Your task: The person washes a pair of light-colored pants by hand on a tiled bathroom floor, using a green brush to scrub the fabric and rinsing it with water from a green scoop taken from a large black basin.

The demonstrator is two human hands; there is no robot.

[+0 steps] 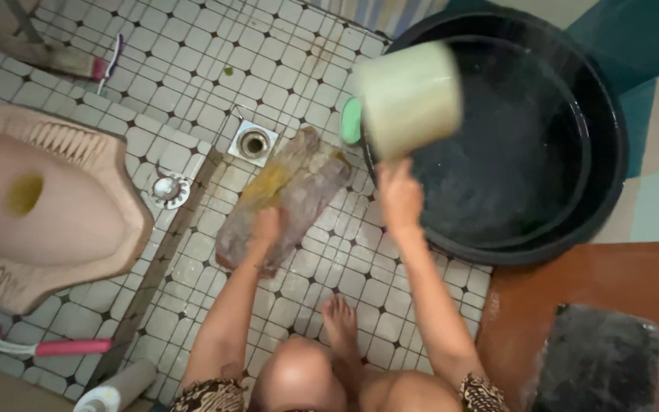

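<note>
You crouch on a tiled bathroom floor [192, 69], one hand on a wet cloth, the other lifting a water dipper.

Take the black water tub [608, 152] as your landmark. Your right hand [400, 191] is closed around the handle of a cream plastic dipper [409, 95], raised and blurred over the tub's near rim. A green soap bar [351, 120] sits just beside that rim. Your left hand [266, 227] presses flat, fingers loose, on a brownish wet cloth [291, 194] lying on the tiles beside the tub. Past the cloth, farther from the tub, lies a square floor drain [253, 143], then the pink squat toilet [47, 206]. Your bare foot [339, 320] rests near the tub.
</note>
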